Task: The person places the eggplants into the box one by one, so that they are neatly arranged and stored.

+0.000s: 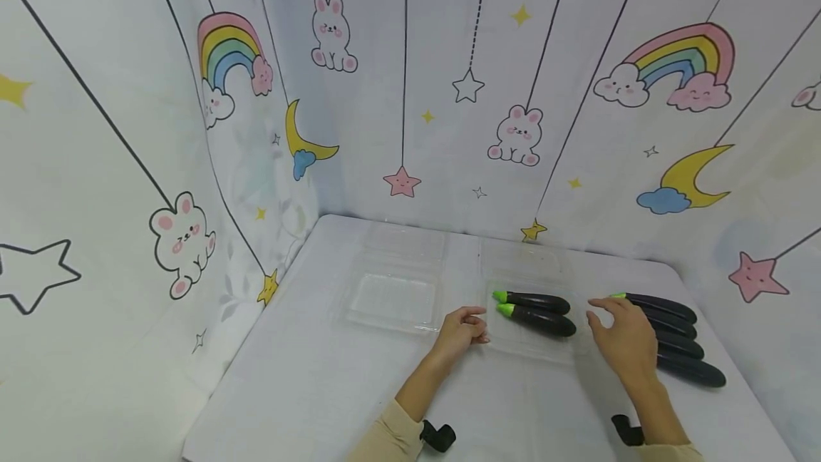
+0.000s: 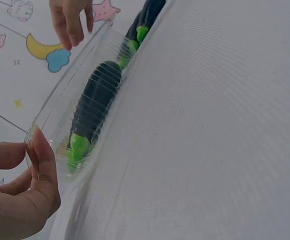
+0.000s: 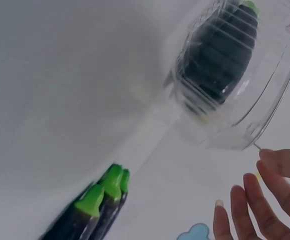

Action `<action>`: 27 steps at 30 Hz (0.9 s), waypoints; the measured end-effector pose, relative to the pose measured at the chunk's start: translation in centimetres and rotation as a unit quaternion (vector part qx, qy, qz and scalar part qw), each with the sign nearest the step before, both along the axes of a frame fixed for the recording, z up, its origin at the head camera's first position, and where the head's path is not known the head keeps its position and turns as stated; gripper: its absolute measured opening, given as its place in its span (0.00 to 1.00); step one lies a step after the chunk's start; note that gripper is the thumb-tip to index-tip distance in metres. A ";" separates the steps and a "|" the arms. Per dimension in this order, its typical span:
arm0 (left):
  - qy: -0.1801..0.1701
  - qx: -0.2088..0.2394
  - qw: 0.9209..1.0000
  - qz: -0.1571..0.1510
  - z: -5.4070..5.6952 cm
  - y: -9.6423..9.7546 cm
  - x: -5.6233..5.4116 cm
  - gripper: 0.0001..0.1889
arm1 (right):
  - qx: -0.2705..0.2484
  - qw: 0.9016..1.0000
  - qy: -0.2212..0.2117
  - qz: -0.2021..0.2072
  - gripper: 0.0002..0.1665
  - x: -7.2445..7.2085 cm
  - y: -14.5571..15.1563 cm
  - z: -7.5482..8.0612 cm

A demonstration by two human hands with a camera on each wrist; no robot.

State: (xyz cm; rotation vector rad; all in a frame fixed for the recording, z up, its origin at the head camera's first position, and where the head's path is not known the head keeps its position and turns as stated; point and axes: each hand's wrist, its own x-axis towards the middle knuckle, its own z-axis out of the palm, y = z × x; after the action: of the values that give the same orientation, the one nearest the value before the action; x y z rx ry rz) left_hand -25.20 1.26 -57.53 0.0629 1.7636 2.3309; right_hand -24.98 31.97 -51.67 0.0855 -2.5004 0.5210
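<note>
My left hand pinches the left rim of a clear plastic box between thumb and fingers, as the left wrist view also shows. Two dark eggplants with bright green stem ends lie side by side in the box, stems toward the left. Just off the box's right side is my right hand, fingers loosely bent and holding nothing. In the right wrist view its thumb and index fingertips are right at the box's rim. The box's lid lies folded back behind it.
Several more eggplants lie in a row at the right, partly behind my right hand. Another clear box, its lid folded back, stands at the left on the white table. A patterned curtain encloses the table's back and sides.
</note>
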 end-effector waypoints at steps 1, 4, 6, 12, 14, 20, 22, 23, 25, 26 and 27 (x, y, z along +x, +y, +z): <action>0.000 0.002 1.000 0.001 0.0 0.0 0.0 0.20 | -0.002 1.000 -0.001 -0.002 0.15 0.1 0.3 -0.1; 0.002 0.006 1.000 0.005 0.1 0.1 -0.1 0.20 | -0.006 1.000 -0.009 -0.007 0.15 0.3 1.2 0.0; 0.004 0.007 1.000 0.007 0.1 0.1 0.0 0.20 | -0.005 1.000 -0.016 -0.013 0.15 0.5 1.8 0.1; 0.000 0.004 1.000 0.014 0.0 0.0 0.0 0.20 | 0.001 0.998 -0.041 -0.039 0.17 1.0 2.9 0.6; -0.003 0.003 1.000 0.015 0.0 -0.1 0.0 0.20 | 0.003 0.998 -0.051 -0.044 0.18 1.1 3.3 0.6; 0.007 -0.001 1.000 0.012 -0.1 0.0 0.1 0.19 | 0.013 0.997 -0.062 -0.046 0.18 1.3 5.2 0.1; 0.010 0.002 1.000 0.011 -0.1 0.1 0.1 0.19 | 0.012 0.996 -0.070 -0.046 0.19 1.3 6.0 -0.2; 0.010 0.004 1.000 0.011 -0.2 0.1 0.1 0.19 | 0.013 0.996 -0.075 -0.046 0.19 1.3 6.4 -0.4; 0.010 0.006 1.000 0.011 -0.3 0.2 0.0 0.19 | 0.016 0.995 -0.084 -0.045 0.20 1.3 7.1 -0.7; 0.009 0.006 1.000 0.012 -0.3 0.2 0.0 0.19 | 0.019 0.995 -0.087 -0.044 0.20 1.4 7.5 -0.8; 0.009 0.007 1.000 0.014 -0.2 0.3 0.0 0.19 | 0.021 0.995 -0.091 -0.043 0.21 1.4 7.9 -0.9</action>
State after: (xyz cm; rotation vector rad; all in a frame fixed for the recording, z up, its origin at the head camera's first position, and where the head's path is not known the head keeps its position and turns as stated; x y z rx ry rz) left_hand -25.20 1.54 -57.76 0.0607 1.7665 2.3705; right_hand -23.60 39.82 -52.58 -0.0549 -2.6785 0.4583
